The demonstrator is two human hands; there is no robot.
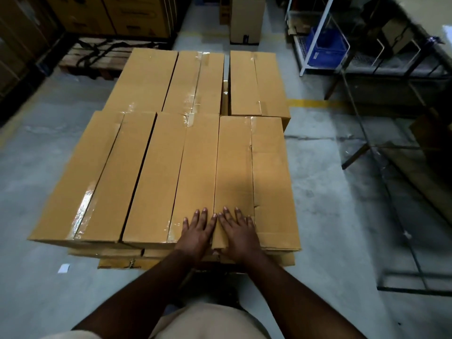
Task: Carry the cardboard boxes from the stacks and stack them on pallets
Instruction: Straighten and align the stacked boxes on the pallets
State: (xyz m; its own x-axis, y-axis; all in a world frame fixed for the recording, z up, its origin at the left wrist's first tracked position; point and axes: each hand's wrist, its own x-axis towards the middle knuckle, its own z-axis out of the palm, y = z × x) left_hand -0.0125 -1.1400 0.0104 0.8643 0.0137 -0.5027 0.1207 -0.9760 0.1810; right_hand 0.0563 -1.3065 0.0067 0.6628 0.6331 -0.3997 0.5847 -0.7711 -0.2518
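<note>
Long brown cardboard boxes lie side by side in two rows on a low stack in front of me. My left hand (pixel 198 230) rests flat, fingers straight, on the near end of the middle box (pixel 171 172). Flat on the near end of the rightmost box (pixel 254 172) lies my right hand (pixel 238 231), fingers spread. That box's near end sticks out slightly past its neighbours. The back row of boxes (pixel 200 81) lies beyond. Lower layers of boxes (pixel 122 253) show under the front edge; whatever carries the stack is hidden.
A bare wooden pallet (pixel 97 57) with black straps lies at the back left, before tall stacked cartons (pixel 117 15). An upright carton (pixel 247 18) stands at the back centre. Metal racks with a blue crate (pixel 325 47) line the right. Grey concrete floor surrounds the stack.
</note>
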